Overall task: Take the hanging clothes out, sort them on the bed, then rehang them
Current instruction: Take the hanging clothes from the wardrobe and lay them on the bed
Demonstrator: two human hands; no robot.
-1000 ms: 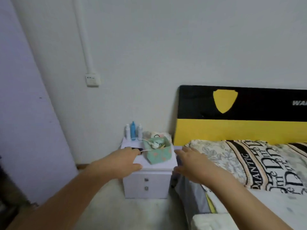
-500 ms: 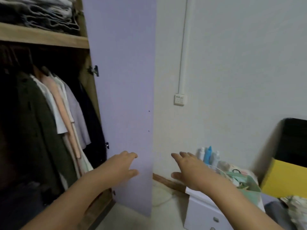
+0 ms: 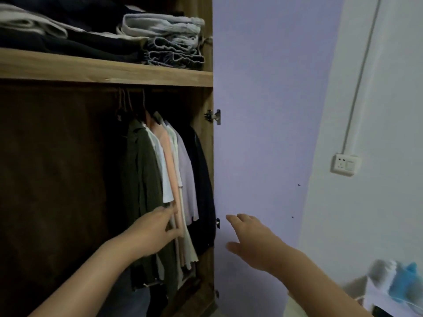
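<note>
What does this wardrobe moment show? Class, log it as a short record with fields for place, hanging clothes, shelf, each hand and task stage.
place: open wardrobe with its lilac door swung out
hanging clothes: a row on hangers, namely an olive jacket, a white shirt, a peach shirt, a pale lilac shirt and a dark garment
shelf: wooden shelf bearing folded clothes
left hand: fingers straight, at the hanging row
right hand: open, in front of the door
task stage: nothing taken out yet
</note>
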